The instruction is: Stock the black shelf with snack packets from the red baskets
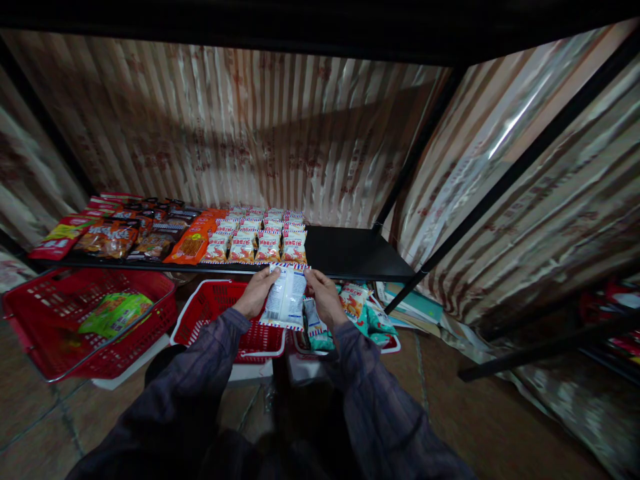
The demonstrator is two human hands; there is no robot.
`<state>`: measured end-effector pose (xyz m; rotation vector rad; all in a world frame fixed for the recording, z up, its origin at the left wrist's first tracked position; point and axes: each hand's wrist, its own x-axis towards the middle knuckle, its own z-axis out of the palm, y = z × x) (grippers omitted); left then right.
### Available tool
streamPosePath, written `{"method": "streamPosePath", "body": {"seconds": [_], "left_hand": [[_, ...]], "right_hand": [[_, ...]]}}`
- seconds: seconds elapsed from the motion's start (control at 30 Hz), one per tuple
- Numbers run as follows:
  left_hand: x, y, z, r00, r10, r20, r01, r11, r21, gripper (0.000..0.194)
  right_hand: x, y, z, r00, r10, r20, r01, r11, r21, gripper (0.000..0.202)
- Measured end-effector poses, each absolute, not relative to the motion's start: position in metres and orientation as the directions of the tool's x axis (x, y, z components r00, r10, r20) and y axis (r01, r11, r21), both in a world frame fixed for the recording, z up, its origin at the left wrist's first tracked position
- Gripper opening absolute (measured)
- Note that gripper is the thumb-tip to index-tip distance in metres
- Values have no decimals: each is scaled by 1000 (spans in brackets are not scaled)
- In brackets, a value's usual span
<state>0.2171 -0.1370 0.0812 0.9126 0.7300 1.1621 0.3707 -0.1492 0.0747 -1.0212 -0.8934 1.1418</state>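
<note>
Between my two hands is a white snack bag (pixel 285 299) with striped red and blue edges, its printed back and barcode facing me. My left hand (pixel 257 293) pinches its upper left corner. At the upper right corner my right hand (pixel 324 293) grips the same bag. Just beyond it, several rows of small white and orange snack bags (pixel 243 247) stand on the black shelf (pixel 345 252). Under my hands are a red basket (pixel 213 297) and a second red basket (pixel 395 347) holding teal bags (pixel 377 321) and striped white ones.
Orange bags (pixel 193 240), dark brown-windowed bags (pixel 157 240) and red bags (pixel 63 237) fill the shelf's left side. A red basket (pixel 165 313) with a green bag (pixel 117 315) stands at left. Black shelf posts (pixel 435 260) rise at right, before striped sheeting (pixel 280 133).
</note>
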Motion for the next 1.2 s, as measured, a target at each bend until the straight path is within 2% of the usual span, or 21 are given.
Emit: {"method": "streamPosePath", "body": {"seconds": [0.17,0.3,0.47,0.67,0.77,0.87,1.03,1.2], "left_hand": [[214,-148,85,301,952,-55,-435,189,880,37],[213,-157,75,353,933,-66,-415,219,883,43],[213,-162,63,320,945,-65,-348,181,920,43],[219,-169,61,262,963,-66,-380,165,910,42],[220,-168,61,213,972,-97,-435,183,881,42],[217,-161,61,132,981,-143,-509,191,839,42],[213,-148,63,62,984,-168,-564,174,808,37],[216,-147,63,50,984,-173,-581,170,796,33]], "right_hand": [[368,-144,73,327,945,6,-374,136,-918,30],[368,-141,73,412,911,-9,-389,166,-906,27],[367,-139,69,447,895,-19,-397,179,-900,23],[369,-132,64,463,886,-23,-394,182,-901,25],[369,-136,64,423,906,7,-360,175,-916,31],[368,-148,63,311,950,-4,-323,101,-941,37],[361,-172,54,157,986,-63,-234,-25,-972,33],[353,-174,43,188,979,-83,-305,-22,-952,36]]}}
